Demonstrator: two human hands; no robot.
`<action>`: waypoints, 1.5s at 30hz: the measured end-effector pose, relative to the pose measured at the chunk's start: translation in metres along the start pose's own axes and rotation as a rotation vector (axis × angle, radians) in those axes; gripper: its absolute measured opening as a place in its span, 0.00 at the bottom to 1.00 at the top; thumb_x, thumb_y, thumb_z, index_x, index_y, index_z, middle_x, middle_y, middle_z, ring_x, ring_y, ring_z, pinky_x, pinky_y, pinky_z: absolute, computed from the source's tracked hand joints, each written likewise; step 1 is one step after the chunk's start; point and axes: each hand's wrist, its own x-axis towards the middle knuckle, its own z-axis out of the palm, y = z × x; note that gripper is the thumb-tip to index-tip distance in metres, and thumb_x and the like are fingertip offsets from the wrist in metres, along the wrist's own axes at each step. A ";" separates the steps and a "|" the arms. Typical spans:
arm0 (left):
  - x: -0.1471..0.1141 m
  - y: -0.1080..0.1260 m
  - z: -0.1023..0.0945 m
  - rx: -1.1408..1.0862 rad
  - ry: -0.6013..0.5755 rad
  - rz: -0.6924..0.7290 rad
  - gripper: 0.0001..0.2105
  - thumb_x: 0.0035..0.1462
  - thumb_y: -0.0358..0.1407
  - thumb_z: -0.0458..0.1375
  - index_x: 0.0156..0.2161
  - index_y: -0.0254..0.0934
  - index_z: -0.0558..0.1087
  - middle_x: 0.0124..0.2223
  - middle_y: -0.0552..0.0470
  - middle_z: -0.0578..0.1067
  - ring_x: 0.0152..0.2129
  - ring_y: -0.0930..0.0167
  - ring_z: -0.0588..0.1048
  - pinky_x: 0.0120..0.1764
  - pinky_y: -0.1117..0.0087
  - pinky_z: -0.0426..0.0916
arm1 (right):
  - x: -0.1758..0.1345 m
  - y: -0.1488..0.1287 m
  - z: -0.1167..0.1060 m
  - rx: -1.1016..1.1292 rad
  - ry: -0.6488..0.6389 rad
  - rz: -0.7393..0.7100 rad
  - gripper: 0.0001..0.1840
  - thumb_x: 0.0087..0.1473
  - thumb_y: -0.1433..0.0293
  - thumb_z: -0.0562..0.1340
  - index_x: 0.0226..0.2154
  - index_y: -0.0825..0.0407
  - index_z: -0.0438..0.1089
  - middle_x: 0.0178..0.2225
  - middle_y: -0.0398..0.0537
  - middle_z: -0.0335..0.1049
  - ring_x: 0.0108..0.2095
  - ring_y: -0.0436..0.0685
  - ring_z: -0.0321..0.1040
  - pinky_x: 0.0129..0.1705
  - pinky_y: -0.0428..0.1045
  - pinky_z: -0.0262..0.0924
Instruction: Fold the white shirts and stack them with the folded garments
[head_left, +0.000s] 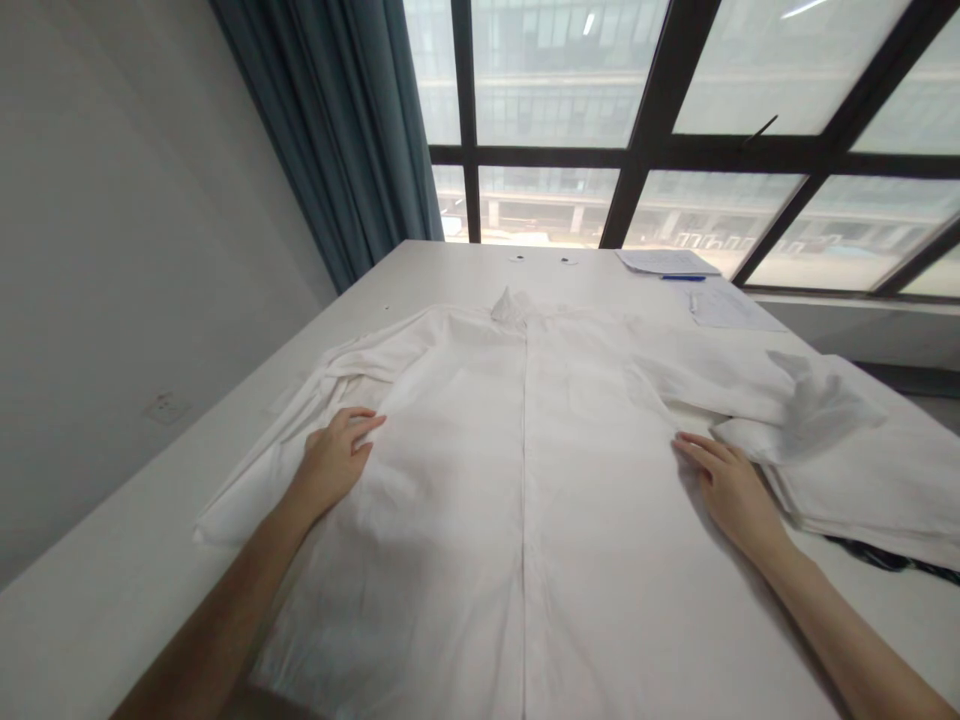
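A white long-sleeved shirt (465, 470) lies spread on the table, front side up, its collar toward the window and its placket running down the middle. My left hand (335, 455) rests at the shirt's left side edge beside the sleeve, fingers loosely apart with nothing visibly gripped. At the opposite side edge, my right hand (731, 490) lies with its fingers stretched out, the tips touching the cloth. The left sleeve is bunched and folded down along the body. The right sleeve stretches out toward a pile of white cloth.
Folded white cloth (870, 480) lies at the right, with a dark strip (892, 556) under its edge. Papers (664, 262) and a blue pen (682, 278) lie at the table's (435, 270) far right. A blue curtain (337, 120) hangs behind, beside the window.
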 end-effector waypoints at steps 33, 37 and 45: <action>0.086 0.047 0.047 0.352 -0.219 0.118 0.27 0.68 0.49 0.38 0.66 0.41 0.55 0.69 0.46 0.54 0.66 0.62 0.52 0.62 0.51 0.51 | 0.055 -0.026 0.028 -0.275 -0.280 -0.023 0.31 0.66 0.58 0.42 0.65 0.54 0.53 0.67 0.52 0.52 0.66 0.61 0.49 0.63 0.59 0.51; 0.068 0.037 0.040 0.411 -0.093 0.101 0.24 0.68 0.41 0.41 0.63 0.34 0.61 0.67 0.41 0.59 0.63 0.60 0.59 0.60 0.57 0.58 | 0.022 -0.008 0.010 -0.328 -0.205 -0.001 0.29 0.66 0.60 0.43 0.62 0.55 0.58 0.64 0.55 0.57 0.63 0.64 0.55 0.60 0.62 0.55; -0.044 0.068 0.030 0.317 -0.052 0.472 0.21 0.67 0.40 0.46 0.62 0.39 0.64 0.67 0.41 0.59 0.64 0.59 0.56 0.61 0.53 0.54 | -0.032 -0.064 -0.025 -0.125 -0.173 -0.188 0.25 0.61 0.72 0.49 0.59 0.55 0.63 0.64 0.57 0.57 0.65 0.66 0.49 0.60 0.63 0.56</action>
